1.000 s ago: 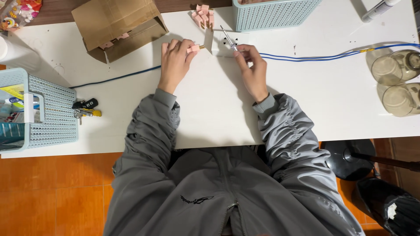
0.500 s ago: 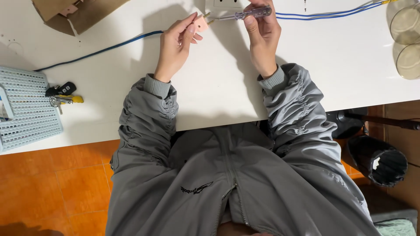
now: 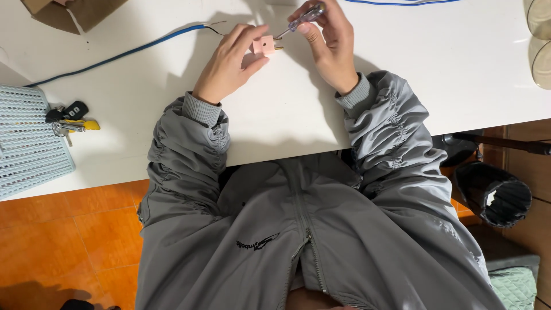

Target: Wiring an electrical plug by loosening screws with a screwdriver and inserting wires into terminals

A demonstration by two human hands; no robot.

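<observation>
Screw-driving step in hand: left hand [image 3: 229,66] pinches the pink plug [image 3: 264,45] at 12 o'clock on the table [image 3: 402,69], right hand [image 3: 327,40] grips the screwdriver [image 3: 298,18], tip at the plug's 3 o'clock side; next, seat tip squarely and turn; since 0.5 s ago, tool now angled onto plug.

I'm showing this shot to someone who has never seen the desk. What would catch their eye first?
Most likely the two hands at the top centre: the left hand pinches a small pink block, while the right hand points a clear-handled screwdriver at it. Next, the blue cable crossing the white table on the left, with bare wire ends near the hands.
</observation>
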